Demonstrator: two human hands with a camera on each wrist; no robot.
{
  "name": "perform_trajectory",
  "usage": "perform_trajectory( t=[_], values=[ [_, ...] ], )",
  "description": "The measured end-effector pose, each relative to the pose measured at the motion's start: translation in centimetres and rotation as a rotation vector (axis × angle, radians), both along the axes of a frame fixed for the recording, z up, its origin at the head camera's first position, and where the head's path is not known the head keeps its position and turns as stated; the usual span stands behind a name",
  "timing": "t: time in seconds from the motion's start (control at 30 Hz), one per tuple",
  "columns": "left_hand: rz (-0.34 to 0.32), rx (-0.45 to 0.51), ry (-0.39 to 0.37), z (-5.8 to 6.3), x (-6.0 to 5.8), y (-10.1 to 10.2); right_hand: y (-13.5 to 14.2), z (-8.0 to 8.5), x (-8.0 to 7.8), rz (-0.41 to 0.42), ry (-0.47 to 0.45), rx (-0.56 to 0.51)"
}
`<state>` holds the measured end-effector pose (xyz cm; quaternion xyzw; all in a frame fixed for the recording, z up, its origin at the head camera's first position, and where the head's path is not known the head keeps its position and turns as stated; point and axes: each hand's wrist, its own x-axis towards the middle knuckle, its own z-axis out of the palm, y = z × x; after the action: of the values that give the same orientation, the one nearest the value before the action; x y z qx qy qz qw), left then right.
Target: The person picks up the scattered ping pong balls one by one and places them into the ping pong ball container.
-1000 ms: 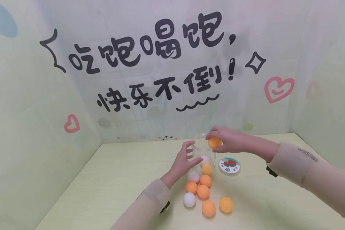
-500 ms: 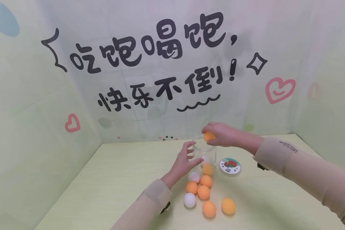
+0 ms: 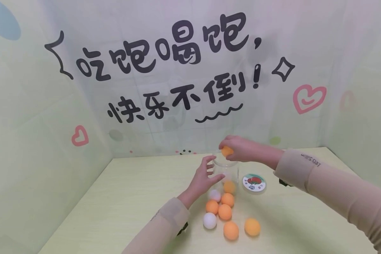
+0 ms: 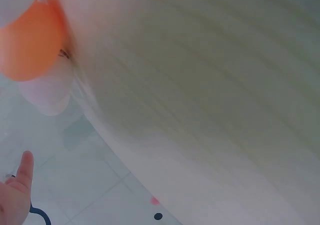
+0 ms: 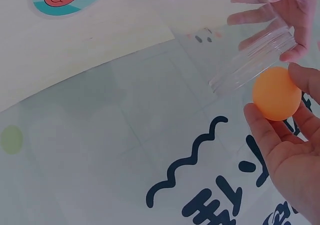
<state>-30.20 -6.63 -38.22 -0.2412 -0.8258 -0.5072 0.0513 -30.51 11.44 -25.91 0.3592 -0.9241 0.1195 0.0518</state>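
Observation:
My left hand point(image 3: 199, 180) grips the side of a clear jar point(image 3: 234, 168), thumb on the near side and fingers round the left. Just over the jar's mouth, my right hand point(image 3: 243, 147) pinches an orange table tennis ball point(image 3: 227, 151). From the right wrist view, that ball sits between thumb and fingertips, right beside the jar's threaded rim point(image 5: 252, 60). Through the clear wall a yellowish-orange ball point(image 3: 229, 187) shows low down, with a faint white one above it. In front lie several loose balls, among them a white ball point(image 3: 209, 221) and an orange ball point(image 3: 230, 231).
A round lid point(image 3: 254, 183) with a tomato picture lies on the pale wooden table point(image 3: 130, 204), right of the jar. One yellow-orange ball point(image 3: 252, 227) is apart from the rest at the front right. A printed sheet point(image 3: 165, 137) hangs behind the table.
My right hand has moved left with the orange ball, from the jar's right rim to over its mouth. The front-right ball has shifted slightly right. My left hand stays on the jar.

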Motion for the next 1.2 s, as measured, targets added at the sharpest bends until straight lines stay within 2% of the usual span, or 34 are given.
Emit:
perform_trajectory(
  t=[0.2, 0.43, 0.5, 0.77, 0.93, 1.1, 1.2],
  values=[
    [-0.002, 0.002, 0.001, 0.0, 0.0, 0.0, 0.0, -0.2, 0.0, 0.014, -0.013, 0.002],
    [-0.031, 0.033, -0.013, 3.0, 2.6, 0.3, 0.3, -0.4, 0.0, 0.045, 0.005, 0.002],
    [-0.035, 0.038, -0.007, 2.8, 2.5, 0.2, 0.4, -0.4, -0.1, 0.047, 0.004, -0.007],
    [-0.014, 0.038, -0.016, 0.0, 0.0, 0.1, 1.5, -0.3, 0.2, 0.033, 0.003, -0.031],
    [-0.011, 0.031, -0.009, -0.2, -0.1, 0.0, 2.5, -0.3, 1.4, 0.026, 0.029, -0.084],
    [-0.010, 0.018, -0.013, 0.0, 0.1, 0.0, 3.5, -1.5, 3.3, 0.063, 0.102, -0.091],
    [-0.003, 0.003, -0.018, 0.1, 0.1, 0.0, 3.9, -2.7, 4.5, 0.087, 0.052, -0.111]
  ],
)
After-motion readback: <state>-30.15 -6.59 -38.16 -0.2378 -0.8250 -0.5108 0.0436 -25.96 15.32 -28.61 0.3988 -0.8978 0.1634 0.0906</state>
